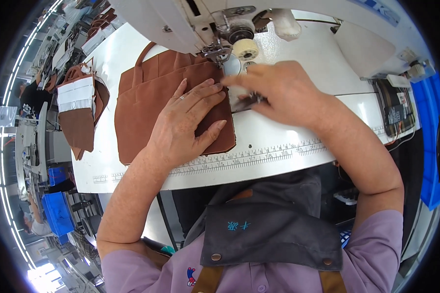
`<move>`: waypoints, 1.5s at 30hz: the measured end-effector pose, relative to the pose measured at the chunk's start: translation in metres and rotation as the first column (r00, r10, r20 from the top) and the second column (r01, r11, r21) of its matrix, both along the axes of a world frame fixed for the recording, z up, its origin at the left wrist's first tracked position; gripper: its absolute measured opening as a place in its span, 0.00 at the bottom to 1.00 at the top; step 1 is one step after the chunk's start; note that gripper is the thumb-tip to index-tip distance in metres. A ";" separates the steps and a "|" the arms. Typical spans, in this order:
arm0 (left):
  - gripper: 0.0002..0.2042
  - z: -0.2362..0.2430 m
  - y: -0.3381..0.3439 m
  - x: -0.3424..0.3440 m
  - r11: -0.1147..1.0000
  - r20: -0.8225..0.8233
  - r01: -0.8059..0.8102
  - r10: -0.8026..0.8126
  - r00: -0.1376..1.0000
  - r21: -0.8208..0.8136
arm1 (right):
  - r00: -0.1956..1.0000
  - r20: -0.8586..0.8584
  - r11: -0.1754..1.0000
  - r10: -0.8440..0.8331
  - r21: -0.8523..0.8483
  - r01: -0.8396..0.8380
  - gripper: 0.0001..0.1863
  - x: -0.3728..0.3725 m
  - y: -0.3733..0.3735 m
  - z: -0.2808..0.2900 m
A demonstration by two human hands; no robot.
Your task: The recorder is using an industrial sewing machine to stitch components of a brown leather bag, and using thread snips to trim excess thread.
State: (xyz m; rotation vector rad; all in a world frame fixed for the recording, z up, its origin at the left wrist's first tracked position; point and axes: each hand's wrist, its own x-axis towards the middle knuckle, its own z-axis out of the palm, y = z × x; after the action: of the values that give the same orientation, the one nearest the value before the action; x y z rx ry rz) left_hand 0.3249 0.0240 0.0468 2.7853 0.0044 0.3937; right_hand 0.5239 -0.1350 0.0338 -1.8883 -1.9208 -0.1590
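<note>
A brown leather bag piece point(146, 110) with a handle loop lies on the white sewing table, its far right corner by the needle area of the sewing machine point(220, 51). My left hand point(188, 115) rests flat on the leather, fingers spread, a ring on one finger. Beside the right edge of the leather, my right hand point(283, 93) is smeared by motion, with its forefinger reaching toward that edge. Its fingers close on a small dark metal tool point(248, 102), apparently thread snips, too blurred to be certain.
A printed ruler point(249, 161) runs along the table's near edge. Another brown leather bag piece with white panels point(76, 97) sits at the table's left. The machine's body arches over the far side. Blue bins point(428, 146) stand at the right; a dark pouch point(396, 110) lies near them.
</note>
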 end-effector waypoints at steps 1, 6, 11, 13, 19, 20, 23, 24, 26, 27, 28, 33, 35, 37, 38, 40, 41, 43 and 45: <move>0.21 0.000 0.000 -0.001 1.000 0.002 0.007 -0.007 1.000 0.013 | 1.000 0.008 1.000 0.007 -0.002 -0.007 0.17 -0.001 0.001 0.001; 0.22 -0.003 0.000 0.000 1.000 0.017 0.007 -0.007 1.000 0.017 | 0.992 0.118 0.998 0.053 -0.035 -0.049 0.19 -0.002 0.003 0.004; 0.22 -0.006 0.003 0.001 1.000 0.045 0.031 -0.031 0.999 0.001 | 0.983 0.176 0.999 0.051 0.004 -0.053 0.20 -0.004 0.004 0.007; 0.21 -0.008 0.006 0.002 1.000 0.057 0.028 -0.028 0.998 0.003 | 0.981 0.188 0.999 0.048 -0.007 -0.048 0.20 -0.004 0.006 0.008; 0.19 -0.012 0.016 0.010 0.998 0.105 0.021 -0.027 0.994 0.059 | 0.975 0.222 1.000 -0.007 -0.016 0.011 0.20 -0.005 0.011 0.007; 0.18 -0.013 0.019 0.012 0.996 0.116 0.023 -0.033 0.993 0.085 | 0.971 0.236 0.999 -0.025 -0.019 0.030 0.20 -0.006 0.012 0.007; 0.18 -0.014 0.023 0.016 0.995 0.149 0.036 -0.050 0.988 0.096 | 0.963 0.261 0.997 -0.061 -0.032 0.072 0.21 -0.006 0.014 0.006; 0.18 -0.014 0.024 0.017 0.995 0.149 0.037 -0.051 0.988 0.094 | 0.960 0.268 0.995 -0.082 -0.040 0.096 0.21 -0.007 0.014 0.006; 0.19 -0.014 0.025 0.020 0.999 0.139 0.017 -0.023 0.990 0.044 | 0.959 0.265 0.991 -0.100 -0.061 0.121 0.22 -0.007 0.015 0.008; 0.19 -0.014 0.027 0.022 0.999 0.138 0.018 -0.024 0.990 0.044 | 0.958 0.262 0.986 -0.119 -0.079 0.144 0.22 -0.007 0.016 0.008; 0.19 -0.014 0.029 0.022 0.999 0.136 0.021 -0.027 0.990 0.047 | 0.958 0.261 0.986 -0.119 -0.079 0.144 0.22 -0.005 0.016 0.006; 0.18 -0.012 0.033 0.028 0.997 0.155 0.012 -0.024 0.988 0.076 | 0.972 0.209 0.993 -0.109 -0.030 0.118 0.29 0.003 0.015 0.000; 0.18 -0.013 0.033 0.030 0.999 0.141 0.021 -0.026 0.990 0.036 | 0.976 0.192 0.995 -0.100 -0.001 0.102 0.27 0.008 0.012 -0.003; 0.18 -0.009 0.035 0.030 0.998 0.147 0.051 -0.056 0.988 0.036 | 0.981 0.172 0.996 -0.091 0.022 0.088 0.25 0.012 0.012 -0.004; 0.19 -0.006 0.036 0.028 0.997 0.155 0.072 -0.077 0.985 0.038 | 0.986 0.144 0.997 -0.080 0.017 0.078 0.22 0.014 0.013 -0.001; 0.19 0.002 0.036 0.020 0.988 0.127 0.150 -0.152 0.980 0.027 | 0.987 0.137 0.997 -0.080 0.018 0.078 0.15 0.013 0.010 0.002; 0.20 0.003 0.035 0.017 0.974 0.111 0.228 -0.228 0.967 0.016 | 0.988 0.131 0.996 -0.085 0.016 0.083 0.15 0.014 0.009 0.003; 0.18 0.001 0.028 0.009 0.969 0.111 0.245 -0.245 0.963 0.012 | 0.981 0.184 0.997 -0.054 0.072 0.041 0.14 0.017 0.008 0.002; 0.13 -0.001 0.022 0.004 0.974 0.089 0.216 -0.210 0.974 -0.071 | 0.986 0.164 0.992 -0.031 0.125 0.011 0.14 0.018 0.010 -0.001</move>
State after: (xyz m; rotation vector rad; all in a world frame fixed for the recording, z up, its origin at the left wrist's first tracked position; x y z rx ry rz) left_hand 0.3285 0.0457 0.0459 2.6536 -0.2895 0.4402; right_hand 0.5420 -0.1254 0.0326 -1.8644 -1.9487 -0.4439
